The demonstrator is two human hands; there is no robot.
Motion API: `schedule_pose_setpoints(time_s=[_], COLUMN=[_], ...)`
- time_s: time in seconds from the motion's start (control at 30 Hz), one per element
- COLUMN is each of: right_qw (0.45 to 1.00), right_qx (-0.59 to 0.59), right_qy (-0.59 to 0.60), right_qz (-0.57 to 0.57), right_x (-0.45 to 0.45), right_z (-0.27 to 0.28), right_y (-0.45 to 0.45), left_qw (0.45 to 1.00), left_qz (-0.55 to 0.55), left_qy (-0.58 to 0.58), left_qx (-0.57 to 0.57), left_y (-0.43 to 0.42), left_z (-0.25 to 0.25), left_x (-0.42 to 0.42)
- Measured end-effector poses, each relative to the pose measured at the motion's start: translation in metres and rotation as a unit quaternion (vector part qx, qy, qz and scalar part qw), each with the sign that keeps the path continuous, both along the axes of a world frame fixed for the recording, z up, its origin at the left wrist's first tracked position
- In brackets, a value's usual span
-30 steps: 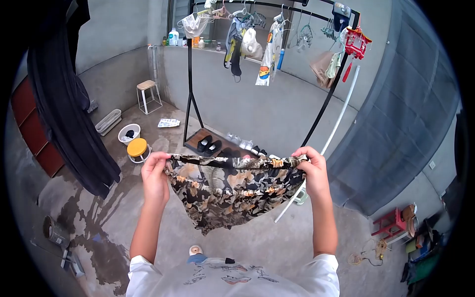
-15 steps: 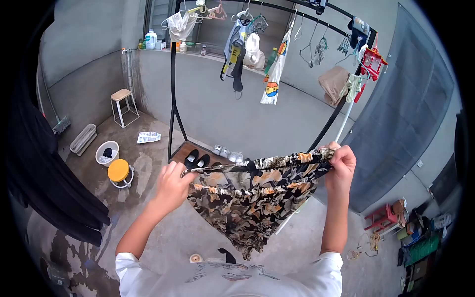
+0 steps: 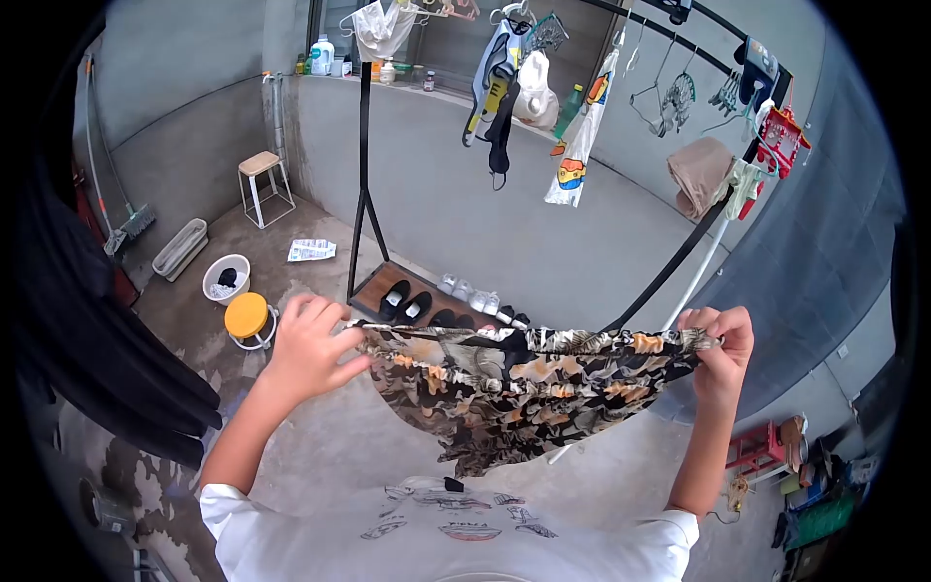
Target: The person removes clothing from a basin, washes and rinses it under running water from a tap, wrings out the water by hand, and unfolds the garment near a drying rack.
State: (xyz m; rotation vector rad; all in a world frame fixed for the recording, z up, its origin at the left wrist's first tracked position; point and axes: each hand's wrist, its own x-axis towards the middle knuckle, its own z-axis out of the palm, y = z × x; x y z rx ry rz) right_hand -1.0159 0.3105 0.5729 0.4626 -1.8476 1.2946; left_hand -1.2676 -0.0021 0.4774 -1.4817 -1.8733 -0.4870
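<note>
A garment (image 3: 543, 383) in a black, tan and orange pattern, with a gathered waistband, is stretched out between my two hands. My left hand (image 3: 310, 349) is at the left end of the waistband; its fingers are partly spread, with the cloth edge at the fingertips. At the right end, my right hand (image 3: 720, 354) pinches the waistband between thumb and curled fingers. The lower part of the cloth hangs in loose folds in front of my white shirt, its bottom swung to the left.
Ahead stands a black clothes rack (image 3: 365, 155) with hung clothes and hangers. Shoes (image 3: 393, 299) line its wooden base shelf (image 3: 373, 286). To the left are a yellow stool (image 3: 246, 315), a white basin (image 3: 226, 277) and dark hanging cloth (image 3: 126, 359). A red stool (image 3: 756, 448) stands right.
Both hands have moved apart, pulling the waistband wider and straighter. The left hand's fingers have loosened. The garment's hanging lower part has risen and shifted left, and the view has turned slightly.
</note>
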Motion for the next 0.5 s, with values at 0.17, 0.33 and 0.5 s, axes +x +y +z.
schedule_pose_setpoints(time_s=[0.17,0.33,0.5], right_qw=[0.997,0.941,0.862], right_qx=[-0.034,0.285,0.466], right_qy=[-0.060,-0.170,-0.195], right_qz=[-0.033,-0.059,-0.051], right_x=[-0.001,0.005,-0.002], right_z=[-0.013,-0.013,-0.010], right_y=[0.005,0.005,-0.020], left_qw=[0.997,0.988,0.981], left_qz=[0.029,0.035,0.071], left_qy=[0.025,0.016,-0.057], left_qx=[0.065,0.149,0.170], left_y=[-0.008,-0.013,-0.011], left_z=[0.014,0.028,0.023], left_x=[0.007,0.009,0.000])
